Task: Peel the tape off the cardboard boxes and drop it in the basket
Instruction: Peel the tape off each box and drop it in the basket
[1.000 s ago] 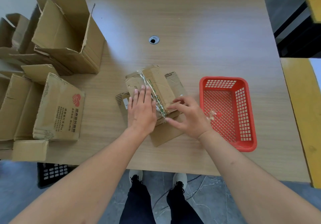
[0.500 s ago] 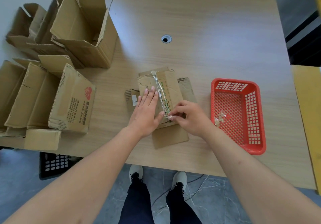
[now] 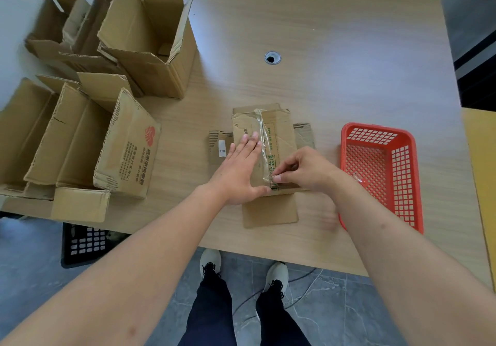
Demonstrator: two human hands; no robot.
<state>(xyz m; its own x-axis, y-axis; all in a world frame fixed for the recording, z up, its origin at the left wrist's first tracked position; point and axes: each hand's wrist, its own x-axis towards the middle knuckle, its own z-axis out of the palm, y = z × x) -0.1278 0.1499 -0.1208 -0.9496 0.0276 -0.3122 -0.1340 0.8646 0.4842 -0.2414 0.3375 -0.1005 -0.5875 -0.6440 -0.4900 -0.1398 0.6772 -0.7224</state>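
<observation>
A flattened cardboard box (image 3: 280, 136) lies in the middle of the wooden table (image 3: 335, 50). A strip of clear tape (image 3: 264, 141) runs lengthwise down its top. My left hand (image 3: 240, 171) presses flat on the box's left half, fingers straight. My right hand (image 3: 303, 169) pinches the tape's near end between thumb and fingers at the box's near edge. A red plastic basket (image 3: 349, 141) stands to the right of the box, with a crumpled bit of clear tape (image 3: 358, 178) inside.
Several opened cardboard boxes (image 3: 139, 37) are piled at the table's left, one with red and dark print (image 3: 128, 147) nearest. A cable hole (image 3: 272, 57) sits mid-table. A black crate (image 3: 86, 241) is on the floor under the left edge. A yellow surface (image 3: 480, 157) borders the right.
The camera view shifted, so everything sits further right and lower. My right hand has closed its pinch on the tape's near end. My left hand stays pressed flat on the box.
</observation>
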